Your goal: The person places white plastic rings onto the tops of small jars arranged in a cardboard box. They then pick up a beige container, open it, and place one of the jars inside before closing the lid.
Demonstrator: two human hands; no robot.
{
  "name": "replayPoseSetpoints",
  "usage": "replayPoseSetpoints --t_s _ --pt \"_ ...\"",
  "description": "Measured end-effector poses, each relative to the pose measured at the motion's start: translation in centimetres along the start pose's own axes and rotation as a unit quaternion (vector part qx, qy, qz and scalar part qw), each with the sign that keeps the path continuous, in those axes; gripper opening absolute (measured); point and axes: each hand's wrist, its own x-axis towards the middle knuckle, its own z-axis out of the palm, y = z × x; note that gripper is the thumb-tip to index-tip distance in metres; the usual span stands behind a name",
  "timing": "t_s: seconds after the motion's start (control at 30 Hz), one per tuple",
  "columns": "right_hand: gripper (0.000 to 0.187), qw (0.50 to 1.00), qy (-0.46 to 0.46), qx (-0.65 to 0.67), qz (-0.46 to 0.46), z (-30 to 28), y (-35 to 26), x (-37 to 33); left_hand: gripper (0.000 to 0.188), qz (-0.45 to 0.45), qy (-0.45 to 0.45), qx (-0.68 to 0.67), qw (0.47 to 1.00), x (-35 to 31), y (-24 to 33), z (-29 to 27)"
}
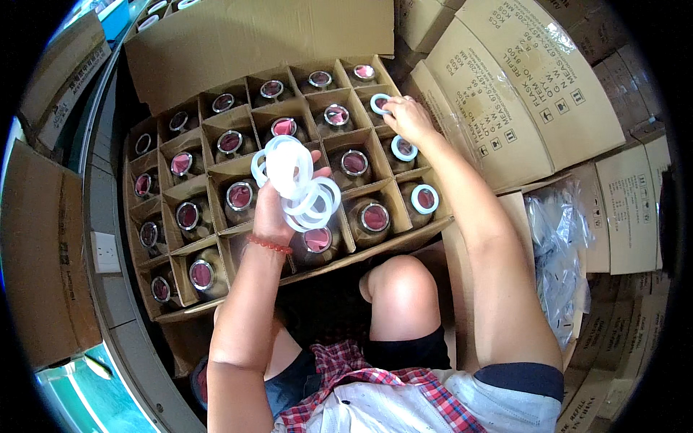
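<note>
A loose bunch of translucent white plastic rings [317, 204] rests in my left hand [272, 213], its fingers curled up around them above the middle of the carton. My right hand [409, 119] pinches one pale ring [380, 104] at the mouth of a glass flask liner in the right-hand column. Two flask liners nearer me in that column wear such rings, a middle one [404, 149] and a front one [424, 198]. The other liners, such as one with a bare silvery rim [375, 216], stand upright in cardboard compartments. Pink material shows inside their mouths.
The divided cardboard carton [303, 270] has its far flap [260, 50] raised. Printed cartons [520, 86] are stacked at the right, near a clear plastic bag [556, 245]. At the left are a wall socket [106, 252] and another cardboard box [43, 260]. My knee [404, 292] is close to the carton's front.
</note>
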Motion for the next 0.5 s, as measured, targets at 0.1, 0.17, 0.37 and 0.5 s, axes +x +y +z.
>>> replayPoseSetpoints --t_s 0.1,0.17,0.37,0.5 --pt "0.018 0.997 -0.016 -0.079 0.014 -0.7 -0.5 -1.1 0.043 -0.001 -0.031 -0.026 0.999 0.2 0.5 -0.4" --pt "0.018 0.996 -0.012 -0.085 0.023 -0.6 0.3 -1.5 0.045 -0.012 -0.067 -0.074 0.995 0.4 0.3 -0.7" --pt "0.026 0.998 0.0 0.061 0.035 -3.2 -4.5 -0.4 0.05 -0.006 -0.179 -0.144 0.973 0.6 0.6 -1.3" --pt "0.041 0.762 -0.249 0.591 0.087 -7.3 -12.4 0.1 0.054 -0.038 -0.225 -0.192 0.955 0.6 0.9 -1.6"
